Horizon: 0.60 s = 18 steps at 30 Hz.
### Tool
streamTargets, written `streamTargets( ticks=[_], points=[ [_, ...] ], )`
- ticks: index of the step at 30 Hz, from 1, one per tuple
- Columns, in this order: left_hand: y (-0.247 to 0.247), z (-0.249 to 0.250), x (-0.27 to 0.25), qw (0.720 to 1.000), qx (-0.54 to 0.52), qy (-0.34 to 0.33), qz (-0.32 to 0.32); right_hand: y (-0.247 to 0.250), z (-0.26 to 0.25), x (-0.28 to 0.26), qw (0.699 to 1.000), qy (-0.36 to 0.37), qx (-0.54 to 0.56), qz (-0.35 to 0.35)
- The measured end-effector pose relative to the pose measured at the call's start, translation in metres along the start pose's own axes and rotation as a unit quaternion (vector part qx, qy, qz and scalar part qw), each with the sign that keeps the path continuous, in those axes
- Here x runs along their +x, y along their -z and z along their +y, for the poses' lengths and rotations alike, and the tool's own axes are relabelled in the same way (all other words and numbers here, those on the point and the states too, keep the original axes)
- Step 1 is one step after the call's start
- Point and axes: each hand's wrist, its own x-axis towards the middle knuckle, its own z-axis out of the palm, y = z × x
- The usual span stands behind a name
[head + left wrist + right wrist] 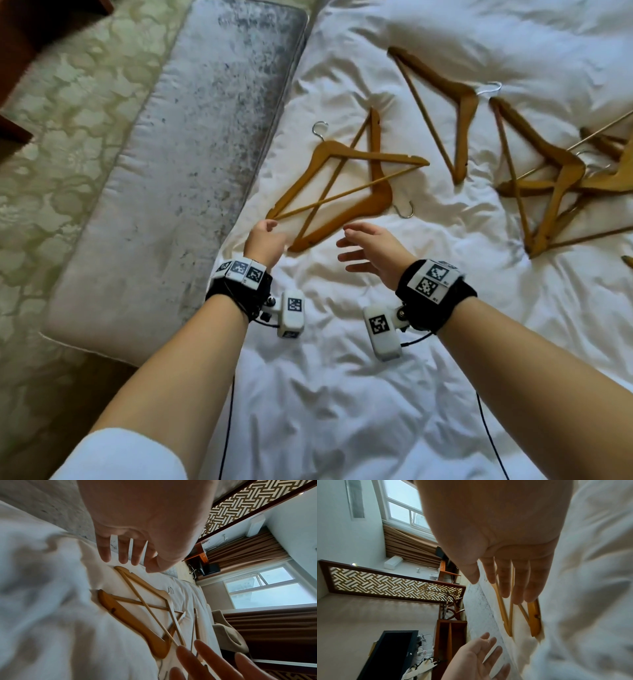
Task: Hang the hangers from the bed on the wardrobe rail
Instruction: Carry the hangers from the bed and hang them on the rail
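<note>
nothing hung yet: every hanger in view lies on the bed

the left hand (pixel 265 245) and right hand (pixel 368 251) hover empty with fingers spread, just short of the nearest crossed hangers (pixel 342 181). further wooden hangers (pixel 544 178) lie scattered on the white duvet (pixel 342 394); no wardrobe rail is in view, so the whole job looks ahead.

Smooth brown wooden hangers (pixel 346 178) (shiny metal hooks) on a creased white cloth duvet (pixel 342 394)
</note>
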Motion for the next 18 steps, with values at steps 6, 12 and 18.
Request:
streamTargets(
  ticks=[6, 12, 18],
  points=[
    [-0.013, -0.013, 0.059, 0.999, 0.028, 0.019, -0.011, -0.003, 0.018, 0.039, 1.0, -0.016, -0.006, -0.002],
    [-0.021, -0.031, 0.092, 0.999, -0.008, 0.033, -0.036, 0.0, 0.03, 0.056, 1.0, -0.024, -0.002, -0.007],
    [-0.022, -0.042, 0.11, 0.998, -0.044, 0.033, -0.022, -0.004, 0.034, 0.061, 0.999, -0.033, 0.006, -0.009]
  ],
)
